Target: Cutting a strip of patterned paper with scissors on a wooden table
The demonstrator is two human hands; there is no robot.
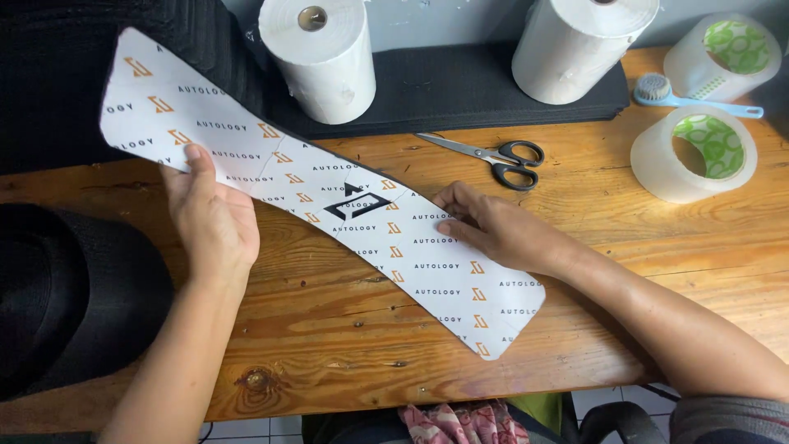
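A long white curved sheet (pixel 329 189), printed with small orange marks and a black emblem at its middle, lies diagonally across the wooden table (pixel 345 329). My left hand (pixel 212 215) grips its lower edge near the upper-left end, thumb on top. On the sheet's right half rests my right hand (pixel 501 230), fingers flat and pressing it against the wood. The sheet's upper-left end lifts over a black stack.
Black-handled scissors (pixel 493 156) lie just beyond my right hand. Two white paper rolls (pixel 322 57) (pixel 579 49) stand on black mats (pixel 460 90) at the back. Two clear tape rolls (pixel 694 154) (pixel 723 56) and a blue brush (pixel 690 97) sit at the right. A black rounded object (pixel 66 296) is at left.
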